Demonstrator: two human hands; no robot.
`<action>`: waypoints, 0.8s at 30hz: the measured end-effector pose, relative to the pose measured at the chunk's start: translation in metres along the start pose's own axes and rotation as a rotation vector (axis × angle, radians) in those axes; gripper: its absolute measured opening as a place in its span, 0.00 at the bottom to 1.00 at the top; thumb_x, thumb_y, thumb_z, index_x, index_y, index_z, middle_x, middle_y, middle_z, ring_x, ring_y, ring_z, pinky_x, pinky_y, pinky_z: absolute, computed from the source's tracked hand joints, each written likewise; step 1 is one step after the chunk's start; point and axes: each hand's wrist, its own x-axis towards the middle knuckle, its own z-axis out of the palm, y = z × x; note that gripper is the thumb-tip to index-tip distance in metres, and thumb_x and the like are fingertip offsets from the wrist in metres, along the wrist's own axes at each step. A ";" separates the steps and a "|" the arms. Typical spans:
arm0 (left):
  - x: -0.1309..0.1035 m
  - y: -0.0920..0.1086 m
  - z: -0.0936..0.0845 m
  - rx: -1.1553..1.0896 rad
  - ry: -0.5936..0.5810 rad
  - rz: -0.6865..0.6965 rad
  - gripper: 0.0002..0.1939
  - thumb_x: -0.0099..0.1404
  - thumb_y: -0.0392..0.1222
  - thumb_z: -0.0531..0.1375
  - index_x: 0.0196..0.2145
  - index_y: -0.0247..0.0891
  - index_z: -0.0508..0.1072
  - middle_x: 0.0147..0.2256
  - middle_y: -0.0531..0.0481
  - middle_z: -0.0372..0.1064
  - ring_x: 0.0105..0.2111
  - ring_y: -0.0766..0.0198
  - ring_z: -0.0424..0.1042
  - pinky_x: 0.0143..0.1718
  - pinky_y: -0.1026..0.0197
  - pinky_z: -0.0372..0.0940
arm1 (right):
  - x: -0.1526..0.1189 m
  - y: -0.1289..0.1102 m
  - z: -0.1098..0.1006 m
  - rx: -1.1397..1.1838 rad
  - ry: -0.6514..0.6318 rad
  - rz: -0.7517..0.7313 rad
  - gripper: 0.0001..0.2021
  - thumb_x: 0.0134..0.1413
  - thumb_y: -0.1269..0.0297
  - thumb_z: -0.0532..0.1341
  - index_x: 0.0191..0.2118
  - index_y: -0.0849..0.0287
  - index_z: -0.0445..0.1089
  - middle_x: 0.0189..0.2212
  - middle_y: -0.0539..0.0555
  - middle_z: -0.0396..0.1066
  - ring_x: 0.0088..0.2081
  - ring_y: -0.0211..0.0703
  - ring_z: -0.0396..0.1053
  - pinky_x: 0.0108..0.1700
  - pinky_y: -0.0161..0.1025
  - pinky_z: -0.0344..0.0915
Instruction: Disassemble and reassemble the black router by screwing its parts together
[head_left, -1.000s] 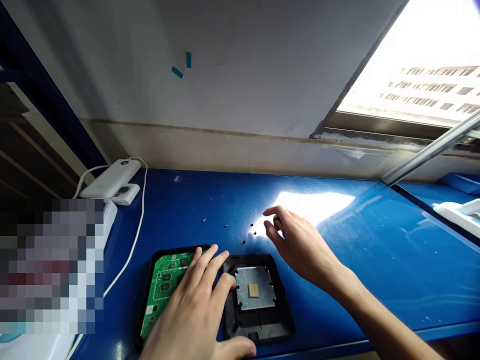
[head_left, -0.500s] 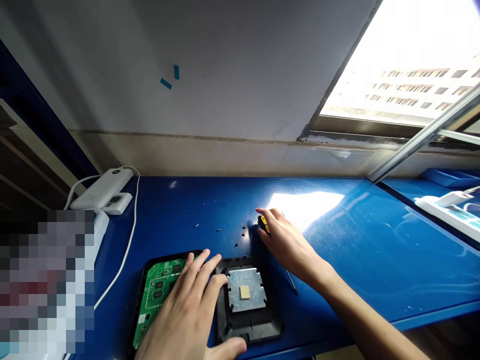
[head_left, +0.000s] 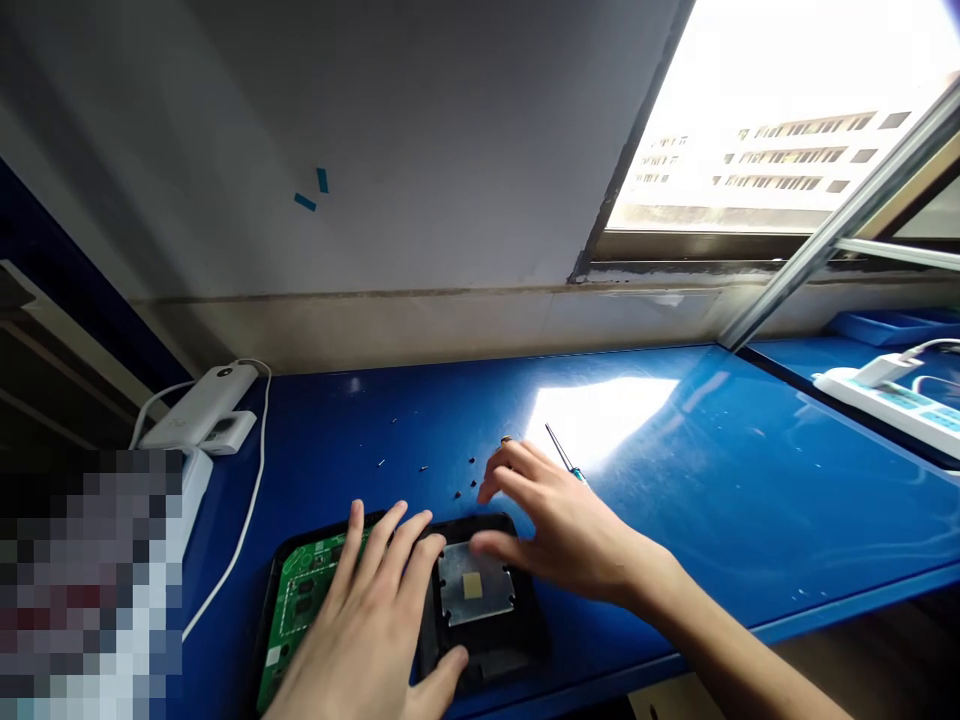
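Head: green board (head_left: 298,585), apparently chip-studded.

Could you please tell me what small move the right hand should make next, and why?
I would probably lower the right hand to grip the black cover's right edge: its thumb and fingers are apart, with the thumb over the metal plate, while the left hand lies spread across the opposite side.
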 end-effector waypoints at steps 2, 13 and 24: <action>0.006 0.001 -0.002 -0.051 -0.075 -0.013 0.25 0.60 0.49 0.63 0.54 0.38 0.74 0.57 0.35 0.76 0.59 0.31 0.73 0.53 0.21 0.68 | -0.006 0.000 0.003 0.100 -0.052 -0.077 0.22 0.53 0.45 0.72 0.45 0.56 0.75 0.49 0.58 0.71 0.51 0.53 0.69 0.51 0.50 0.73; 0.021 -0.001 0.002 -0.220 -0.072 -0.053 0.17 0.55 0.40 0.64 0.44 0.41 0.72 0.54 0.36 0.77 0.60 0.36 0.73 0.61 0.25 0.64 | -0.017 0.006 0.012 0.185 -0.094 -0.198 0.28 0.41 0.52 0.77 0.46 0.62 0.74 0.51 0.61 0.70 0.51 0.56 0.67 0.51 0.51 0.72; 0.008 -0.004 0.003 -0.221 0.127 -0.027 0.26 0.55 0.37 0.63 0.52 0.42 0.64 0.50 0.41 0.77 0.54 0.44 0.78 0.61 0.35 0.69 | -0.019 0.005 0.025 0.252 0.189 -0.362 0.28 0.42 0.57 0.74 0.49 0.65 0.70 0.44 0.61 0.74 0.45 0.51 0.68 0.49 0.48 0.72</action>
